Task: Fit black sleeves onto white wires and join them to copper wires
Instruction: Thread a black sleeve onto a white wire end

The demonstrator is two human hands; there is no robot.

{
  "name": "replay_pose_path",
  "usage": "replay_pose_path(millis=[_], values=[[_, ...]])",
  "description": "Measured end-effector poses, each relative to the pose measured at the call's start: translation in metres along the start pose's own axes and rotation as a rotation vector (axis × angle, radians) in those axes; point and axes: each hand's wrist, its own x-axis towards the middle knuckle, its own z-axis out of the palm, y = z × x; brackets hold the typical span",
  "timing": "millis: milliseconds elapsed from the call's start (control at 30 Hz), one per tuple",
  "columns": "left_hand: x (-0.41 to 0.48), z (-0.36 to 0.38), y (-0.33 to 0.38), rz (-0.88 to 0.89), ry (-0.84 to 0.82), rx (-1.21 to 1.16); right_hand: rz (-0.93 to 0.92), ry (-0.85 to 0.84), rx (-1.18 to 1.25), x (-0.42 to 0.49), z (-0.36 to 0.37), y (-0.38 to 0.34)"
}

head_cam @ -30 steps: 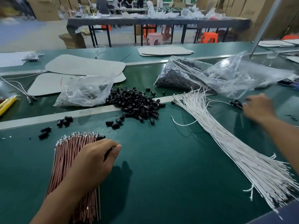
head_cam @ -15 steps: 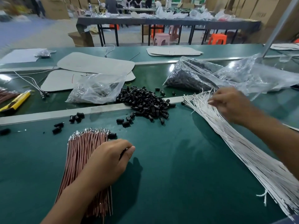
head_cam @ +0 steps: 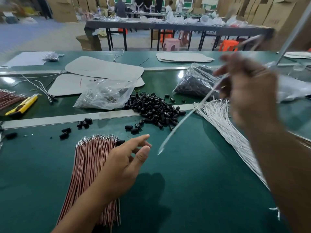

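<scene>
My right hand [head_cam: 249, 91], blurred by motion, is raised above the table and pinches one white wire [head_cam: 183, 118] that slants down to a tip near my left hand. My left hand [head_cam: 127, 158] hovers over the green table with loose fingers, thumb and forefinger apart, holding nothing. Beneath my left wrist lies a bundle of copper wires [head_cam: 89, 165] with silver terminals at the far end. A fan of white wires [head_cam: 223, 130] lies to the right. A heap of black sleeves [head_cam: 154, 110] sits in the middle, straddling a metal strip.
A clear bag [head_cam: 107, 96] of small metal parts and a bag of black sleeves [head_cam: 195, 81] lie beyond the metal strip [head_cam: 67, 119]. A yellow utility knife [head_cam: 23, 105] lies at far left. Loose sleeves [head_cam: 84, 122] are scattered near the copper bundle. Grey card sheets [head_cam: 104, 68] lie further back.
My right hand has lifted from the white wire pile, drawing one wire up and toward the middle. My left hand has come off the copper bundle and opened its fingers.
</scene>
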Motion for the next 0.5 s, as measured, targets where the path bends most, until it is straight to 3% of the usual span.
replay_pose_path(millis=[100, 200, 400, 500], values=[[0.001, 0.001, 0.002, -0.108, -0.06, -0.325, 0.259, -0.162, 0.159, -0.04, 0.039, 0.036], [0.002, -0.003, 0.004, -0.15, -0.04, -0.564, 0.422, -0.134, 0.227, -0.053, 0.05, 0.062], [0.007, -0.012, 0.0, -0.143, 0.222, -0.822, 0.599, -0.136, 0.284, -0.051, 0.029, 0.095], [0.011, -0.024, -0.005, -0.219, 0.354, -0.915, 0.714, -0.002, 0.328, -0.036, 0.008, 0.106]])
